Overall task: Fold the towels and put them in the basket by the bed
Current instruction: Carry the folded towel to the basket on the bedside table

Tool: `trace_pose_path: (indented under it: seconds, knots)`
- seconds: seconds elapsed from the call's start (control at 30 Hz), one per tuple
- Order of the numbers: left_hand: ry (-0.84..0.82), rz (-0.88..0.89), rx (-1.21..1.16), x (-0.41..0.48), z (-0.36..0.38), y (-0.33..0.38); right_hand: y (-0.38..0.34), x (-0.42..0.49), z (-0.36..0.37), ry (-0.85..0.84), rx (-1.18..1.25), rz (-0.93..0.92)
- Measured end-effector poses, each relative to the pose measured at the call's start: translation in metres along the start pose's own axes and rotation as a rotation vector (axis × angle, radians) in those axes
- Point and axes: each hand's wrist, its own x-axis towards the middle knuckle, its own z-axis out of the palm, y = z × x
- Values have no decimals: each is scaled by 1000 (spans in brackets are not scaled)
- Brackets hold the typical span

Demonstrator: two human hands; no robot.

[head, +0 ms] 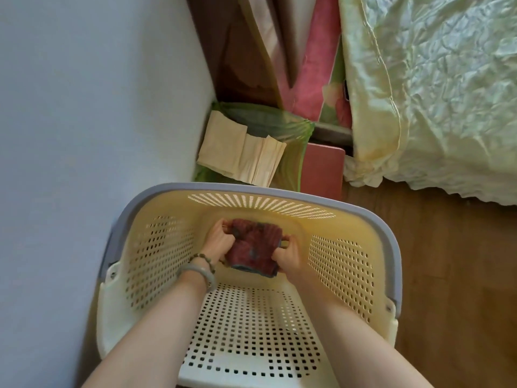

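Both hands [221,238] [288,254] curled — gripping towel [253,247] inside basket [341,264].

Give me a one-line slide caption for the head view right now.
Left hand and right hand grip a folded red towel deep inside the basket by the bed.

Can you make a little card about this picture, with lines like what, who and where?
What: folded red towel, held at both sides
Left hand: grips the towel's left edge; bracelets on its wrist
Right hand: grips the towel's right edge
Where: deep inside the cream laundry basket
Basket: holed sides, grey rim, no other towel seen inside
Nearby: wall on the left, bed on the right, beige paper on a green bag behind
Floor: wood
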Motion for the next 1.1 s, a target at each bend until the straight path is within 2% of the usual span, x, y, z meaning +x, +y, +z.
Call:
trace_pose_path:
  seconds: [0.13,0.37,0.67,0.93,1.1]
  knots:
    - [-46,-27,-3,11,0,-16,-2,2,8,40,-52,-52]
    - [43,-49,33,8,3,-22,-12,-5,2,90,-273,-90]
    - [-17,65,8,-37,-28,-2,-38,-48,-25,54,-425,-228]
    - [-43,188,-66,-129,-63,40,-77,-152,-71,-238,-372,-426]
    - [-15,397,-70,-204,-86,63,-95,-226,-112,-318,-322,-638]
